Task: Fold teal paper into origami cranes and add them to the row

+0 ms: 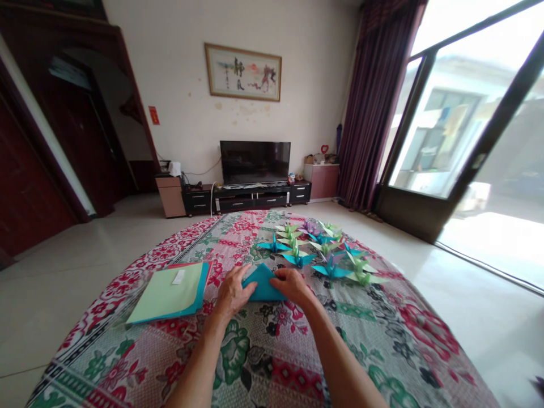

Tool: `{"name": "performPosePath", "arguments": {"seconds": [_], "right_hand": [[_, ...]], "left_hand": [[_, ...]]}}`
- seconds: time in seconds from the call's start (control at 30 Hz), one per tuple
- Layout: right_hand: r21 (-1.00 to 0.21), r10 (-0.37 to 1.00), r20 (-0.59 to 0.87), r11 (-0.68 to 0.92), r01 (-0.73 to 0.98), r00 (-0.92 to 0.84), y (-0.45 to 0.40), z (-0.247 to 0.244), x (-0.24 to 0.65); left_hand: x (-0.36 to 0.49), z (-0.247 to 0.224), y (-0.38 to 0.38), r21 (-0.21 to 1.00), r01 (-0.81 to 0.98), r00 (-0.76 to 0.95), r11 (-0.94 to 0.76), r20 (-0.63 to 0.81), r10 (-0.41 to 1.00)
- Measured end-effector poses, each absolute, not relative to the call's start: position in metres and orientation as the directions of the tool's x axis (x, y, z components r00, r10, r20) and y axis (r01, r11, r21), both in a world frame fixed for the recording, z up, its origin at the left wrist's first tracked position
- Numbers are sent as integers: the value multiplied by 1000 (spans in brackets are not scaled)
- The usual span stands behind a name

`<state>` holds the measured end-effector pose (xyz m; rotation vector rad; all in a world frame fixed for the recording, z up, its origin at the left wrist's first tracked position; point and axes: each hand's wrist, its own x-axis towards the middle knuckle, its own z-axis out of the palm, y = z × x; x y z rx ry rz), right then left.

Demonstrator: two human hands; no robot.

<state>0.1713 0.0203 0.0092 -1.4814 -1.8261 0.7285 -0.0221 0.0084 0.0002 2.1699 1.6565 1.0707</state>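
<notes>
A partly folded blue origami sheet (263, 284) is held on the surface (263, 368), between its left and right edges. One side is pinched by the right hand (293, 283); the left hand (230, 290) is laid against the other, its grip impossible to tell. Folding is apparently underway; alignment and firm creasing seem called for. Paper cranes (326, 248) are grouped toward the far right edge, stacked paper (170, 294) toward the left.
</notes>
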Motion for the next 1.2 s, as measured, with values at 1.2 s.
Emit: {"name": "performPosePath", "arguments": {"seconds": [1.2], "right_hand": [[-873,962,53,-85,-481,-267,0,2,176]], "left_hand": [[-19,29,2,850,443,-134,-285,377,917]]}}
